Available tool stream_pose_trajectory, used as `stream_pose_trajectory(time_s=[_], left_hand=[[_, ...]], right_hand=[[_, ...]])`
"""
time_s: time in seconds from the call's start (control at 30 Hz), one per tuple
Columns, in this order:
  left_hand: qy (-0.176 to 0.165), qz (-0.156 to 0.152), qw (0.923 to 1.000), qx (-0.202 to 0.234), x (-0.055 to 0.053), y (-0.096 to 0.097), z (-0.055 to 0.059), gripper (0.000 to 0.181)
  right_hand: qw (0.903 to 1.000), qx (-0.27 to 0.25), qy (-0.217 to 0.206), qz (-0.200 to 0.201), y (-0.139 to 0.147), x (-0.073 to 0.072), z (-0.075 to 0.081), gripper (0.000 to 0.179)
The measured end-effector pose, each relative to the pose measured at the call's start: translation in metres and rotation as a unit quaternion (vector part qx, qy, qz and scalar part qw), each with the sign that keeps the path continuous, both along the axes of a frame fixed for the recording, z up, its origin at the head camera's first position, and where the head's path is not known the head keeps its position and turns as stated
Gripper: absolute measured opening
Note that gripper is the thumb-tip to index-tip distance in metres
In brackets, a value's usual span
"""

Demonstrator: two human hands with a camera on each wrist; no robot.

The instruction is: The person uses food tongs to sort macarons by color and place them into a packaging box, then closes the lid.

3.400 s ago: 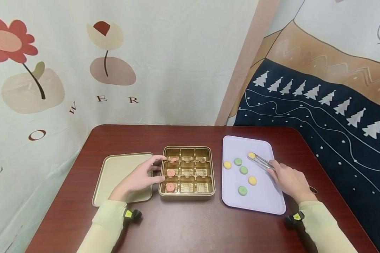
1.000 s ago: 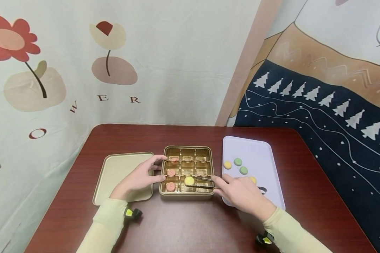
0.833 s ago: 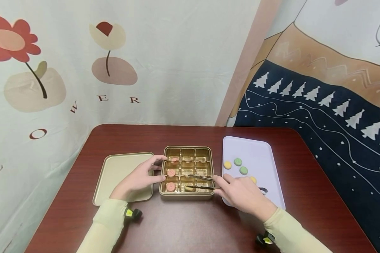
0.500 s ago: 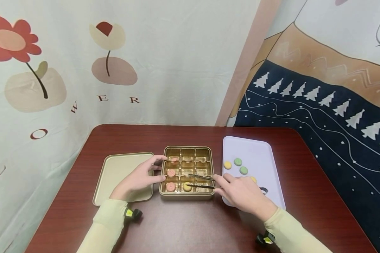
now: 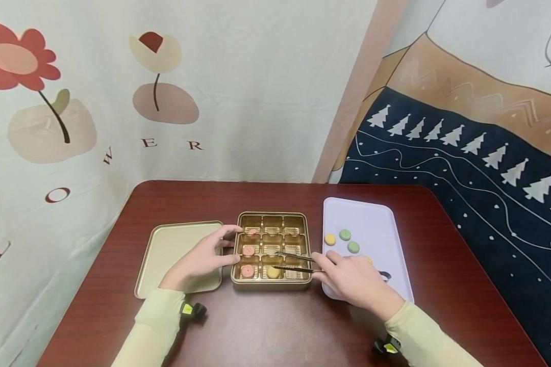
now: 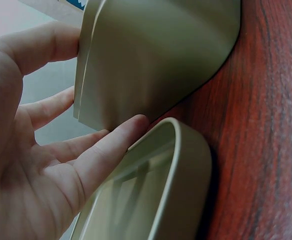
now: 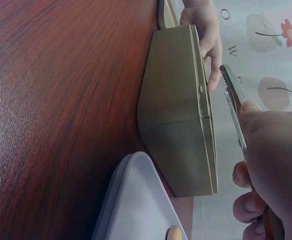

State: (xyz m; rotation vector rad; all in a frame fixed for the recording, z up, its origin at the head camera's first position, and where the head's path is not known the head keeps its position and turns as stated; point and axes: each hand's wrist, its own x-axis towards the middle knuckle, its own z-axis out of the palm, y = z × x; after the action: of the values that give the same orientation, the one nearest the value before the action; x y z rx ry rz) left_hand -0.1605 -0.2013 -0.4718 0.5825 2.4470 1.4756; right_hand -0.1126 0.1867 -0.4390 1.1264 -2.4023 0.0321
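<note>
A gold tin (image 5: 272,287) with a divided insert stands mid-table. Its left column holds pink macarons (image 5: 247,270), and a yellow macaron (image 5: 273,272) lies in the front middle compartment. My left hand (image 5: 206,257) touches the tin's left side with its fingertips, as the left wrist view also shows. My right hand (image 5: 349,278) grips metal tongs (image 5: 296,268) over the front right of the tin. The tongs' arms stand apart beside the yellow macaron, with nothing pinched between them. In the right wrist view, the serrated tong tips show above the tin's rim.
A gold lid (image 5: 174,250) lies left of the tin, partly under my left hand. To the right is a lilac tray (image 5: 376,219) with green macarons (image 5: 345,234) and yellow macarons (image 5: 330,239); my right hand hides part of it. A patterned cloth hangs behind the table.
The tongs carried a yellow macaron from the tray leftward to the tin. It was let go and now lies in the front middle compartment. My left hand has stayed put.
</note>
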Motion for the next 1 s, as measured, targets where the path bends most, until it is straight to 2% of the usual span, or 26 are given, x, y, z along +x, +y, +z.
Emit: stream_pose_trajectory(time_s=[0.23,0.43,0.6,1.0], left_hand=[[-0.012,0.008,0.9999,-0.003,-0.001,0.000,-0.002,0.066],[-0.011,0.004,0.9999,-0.004,-0.001,-0.001,-0.002,0.066],[-0.009,0.002,0.9999,-0.007,-0.002,0.000,-0.003,0.066],[-0.010,0.005,0.9999,-0.007,-0.002,-0.001,-0.005,0.065]], right_hand=[[0.9996,-0.009,-0.018,-0.020,0.011,-0.002,-0.002,0.056],[0.9984,-0.010,-0.032,-0.045,0.026,-0.002,0.000,0.053],[0.9961,-0.009,-0.054,-0.070,0.040,-0.001,0.004,0.041],[0.9907,-0.007,-0.079,-0.111,0.070,0.002,0.004,0.048]])
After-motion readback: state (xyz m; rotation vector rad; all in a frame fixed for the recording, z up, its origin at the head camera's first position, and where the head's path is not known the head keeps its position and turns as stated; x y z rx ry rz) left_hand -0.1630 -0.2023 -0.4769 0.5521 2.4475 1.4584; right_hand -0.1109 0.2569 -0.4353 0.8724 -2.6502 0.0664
